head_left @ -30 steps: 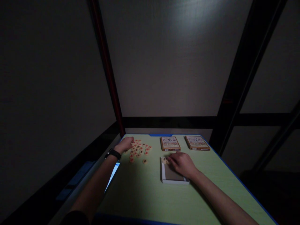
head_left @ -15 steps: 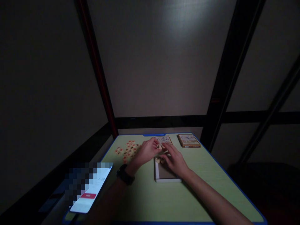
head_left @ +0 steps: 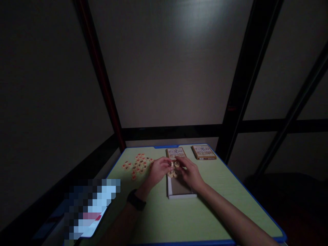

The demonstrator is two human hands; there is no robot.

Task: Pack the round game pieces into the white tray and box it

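Observation:
My left hand [head_left: 159,171], with a dark band on its wrist, pinches a round Chinese chess piece [head_left: 171,164] over the far end of an open box tray [head_left: 181,186]. My right hand [head_left: 191,173] comes in from the other side, its thumb and fingers closed about a second piece [head_left: 177,164] with a dark mark. The two pieces are side by side. Just below them, two more pieces [head_left: 175,174] lie in the tray near its left wall. My right hand hides part of the tray's right side and far end.
Loose Chinese chess pieces [head_left: 139,164], marked red and black, lie spread left of my hands. A patterned box lid [head_left: 176,152] lies behind my hands. A matching box [head_left: 204,152] sits at the far right. A lit phone [head_left: 102,208], partly blurred, is at the left edge of the green table [head_left: 159,218].
My left hand has lowered slightly with its piece toward the tray. My right fingers have closed in, and a second piece now shows by them. The view has shifted a little.

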